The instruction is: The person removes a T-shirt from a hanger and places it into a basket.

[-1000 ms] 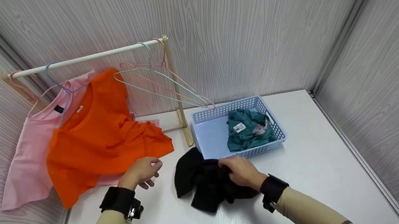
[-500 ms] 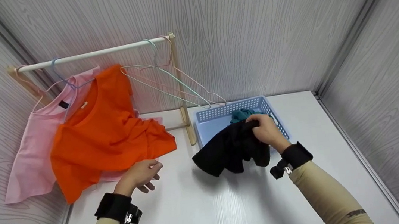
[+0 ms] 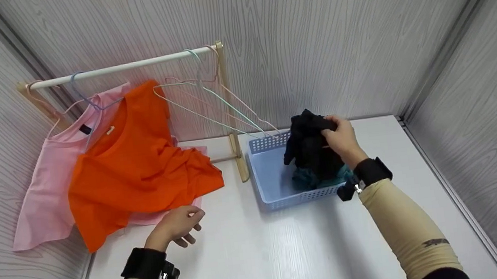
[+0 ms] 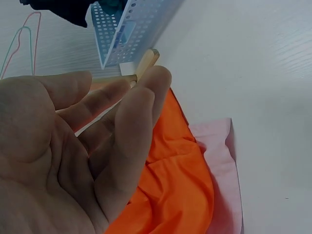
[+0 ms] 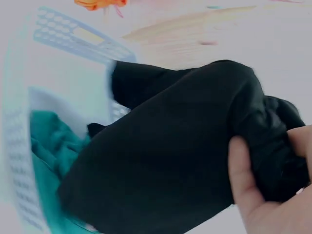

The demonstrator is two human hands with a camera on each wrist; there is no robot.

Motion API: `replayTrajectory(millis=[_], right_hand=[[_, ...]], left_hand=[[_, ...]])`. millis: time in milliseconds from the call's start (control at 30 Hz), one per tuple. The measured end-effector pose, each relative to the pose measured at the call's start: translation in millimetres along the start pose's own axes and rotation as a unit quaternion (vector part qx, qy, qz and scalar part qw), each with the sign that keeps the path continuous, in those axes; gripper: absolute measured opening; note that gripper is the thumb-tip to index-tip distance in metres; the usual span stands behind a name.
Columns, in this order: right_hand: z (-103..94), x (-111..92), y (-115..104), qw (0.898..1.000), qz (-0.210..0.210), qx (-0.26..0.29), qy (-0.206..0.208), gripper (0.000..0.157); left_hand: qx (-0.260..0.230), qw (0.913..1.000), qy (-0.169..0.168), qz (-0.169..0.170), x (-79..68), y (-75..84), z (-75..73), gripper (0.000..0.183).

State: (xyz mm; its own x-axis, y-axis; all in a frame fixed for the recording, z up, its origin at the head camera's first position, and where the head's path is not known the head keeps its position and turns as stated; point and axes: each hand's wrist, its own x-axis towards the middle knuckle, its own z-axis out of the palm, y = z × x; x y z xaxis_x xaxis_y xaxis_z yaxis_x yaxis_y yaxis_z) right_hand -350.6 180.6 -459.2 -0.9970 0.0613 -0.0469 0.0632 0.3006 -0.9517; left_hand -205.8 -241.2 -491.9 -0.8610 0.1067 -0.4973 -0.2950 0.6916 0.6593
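My right hand point(image 3: 343, 140) pinches a bunched black garment point(image 3: 308, 139) over the right part of a light blue plastic basket point(image 3: 270, 169). Below it, a teal garment point(image 3: 304, 179) lies in the basket, mostly covered by the black cloth in the head view. In the right wrist view, the black garment point(image 5: 165, 151) hangs from between thumb and fingers. My left hand point(image 3: 176, 225) holds nothing, its fingers loosely bent, near the lower edge of an orange shirt point(image 3: 139, 170). The left wrist view shows its palm point(image 4: 63, 161) with the orange cloth behind.
A rack with a white rod point(image 3: 128, 66) and wooden posts stands at the back left. A pink shirt point(image 3: 44, 195) hangs behind the orange one. A mint hanger point(image 3: 205, 88) and a pink hanger point(image 3: 244, 99) without clothes reach toward the basket's back rim. Walls enclose the white table.
My right hand has lifted the black garment off the table in front of the basket and carried it back and right, over the basket. The left hand has stayed nearly still.
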Motion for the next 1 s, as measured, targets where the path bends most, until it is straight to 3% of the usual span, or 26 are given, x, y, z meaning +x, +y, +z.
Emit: replayTrajectory(millis=[167, 233, 300, 367, 467, 567, 633, 733, 867, 1000], right_hand=[[43.7, -6.4, 48.4, 0.999, 0.024, 0.037, -0.025, 0.040], [58.6, -15.0, 71.2, 0.998, 0.033, 0.007, -0.058, 0.045], [70.6, -24.5, 89.9, 0.993, 0.026, -0.062, -0.099, 0.045], [79.6, -32.8, 102.3, 0.980, 0.005, -0.153, -0.130, 0.040], [88.2, -41.2, 109.2, 0.946, -0.022, -0.283, -0.154, 0.032], [91.0, -45.8, 108.6, 0.917, -0.019, -0.364, -0.161, 0.032], [90.2, -48.5, 107.7, 0.906, -0.004, -0.393, -0.160, 0.033], [87.2, -55.5, 109.0, 0.903, 0.006, -0.404, -0.144, 0.034], [83.9, -62.1, 112.7, 0.911, -0.009, -0.393, -0.124, 0.036], [80.1, -64.5, 113.1, 0.921, -0.013, -0.366, -0.130, 0.042]], left_hand=[[-0.001, 1.0000, 0.002, -0.005, -0.2, -6.3, 4.5, 0.034], [-0.003, 1.0000, 0.001, -0.008, -0.1, -8.5, 6.3, 0.034], [-0.004, 0.9999, 0.002, -0.013, -0.8, -10.1, 7.1, 0.034], [-0.004, 0.9999, 0.001, -0.015, -1.2, -12.0, 7.4, 0.034], [-0.005, 0.9998, 0.002, -0.017, -2.9, -14.4, 7.2, 0.034], [-0.008, 0.9998, 0.001, -0.018, -4.3, -16.1, 7.4, 0.035], [-0.009, 0.9998, 0.001, -0.019, -4.4, -16.5, 7.6, 0.035], [-0.008, 0.9998, 0.000, -0.018, -4.1, -14.9, 7.2, 0.035], [0.001, 0.9999, -0.004, -0.014, -2.0, -9.2, 5.0, 0.036], [0.002, 1.0000, -0.007, 0.001, 0.1, -3.6, -0.1, 0.035]])
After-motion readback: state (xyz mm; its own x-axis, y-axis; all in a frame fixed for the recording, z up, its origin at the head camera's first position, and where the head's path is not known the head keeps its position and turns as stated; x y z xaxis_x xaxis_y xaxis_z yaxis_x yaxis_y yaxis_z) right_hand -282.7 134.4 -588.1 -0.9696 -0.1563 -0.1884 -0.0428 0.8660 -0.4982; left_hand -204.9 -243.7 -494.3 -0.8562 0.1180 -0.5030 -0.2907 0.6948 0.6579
